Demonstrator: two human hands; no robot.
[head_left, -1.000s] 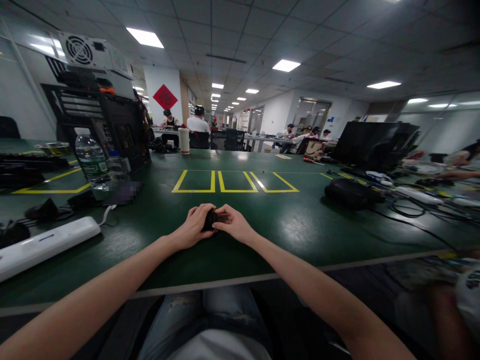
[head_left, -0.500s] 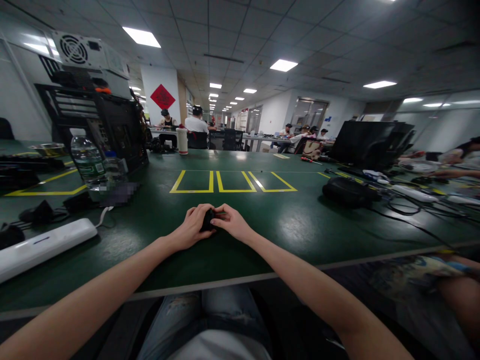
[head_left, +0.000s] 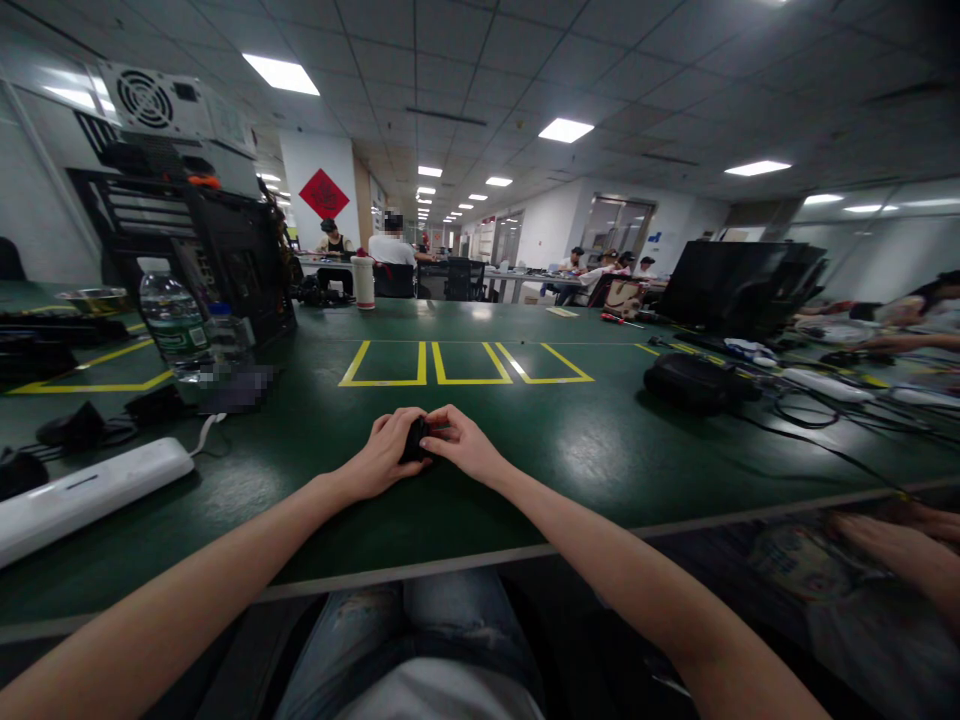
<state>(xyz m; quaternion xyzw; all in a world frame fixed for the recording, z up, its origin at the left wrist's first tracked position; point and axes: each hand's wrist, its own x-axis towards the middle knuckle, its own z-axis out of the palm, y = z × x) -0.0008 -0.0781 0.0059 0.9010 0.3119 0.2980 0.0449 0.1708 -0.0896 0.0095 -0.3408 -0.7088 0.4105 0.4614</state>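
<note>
Between my two hands, low over the green table (head_left: 525, 460), is a small black object (head_left: 414, 440), mostly covered by fingers; its kind cannot be made out. My left hand (head_left: 384, 455) wraps round its left side, thumb on the near edge. From the right, the bent fingertips of my right hand (head_left: 461, 440) press together against its right side. Beyond both hands, yellow tape outlines (head_left: 472, 380) mark the tabletop.
At the left lie a white power strip (head_left: 97, 490), a water bottle (head_left: 172, 320) and a computer case (head_left: 232, 250). Rightward are a black pouch (head_left: 694, 382), tangled cables (head_left: 810, 415) and a monitor (head_left: 739, 285). A white cup (head_left: 364, 282) stands at the back. Another person's hand (head_left: 892, 540) is at lower right.
My hands and the black object hold almost the same place. At the lower right, the other person's hand and arm have shifted.
</note>
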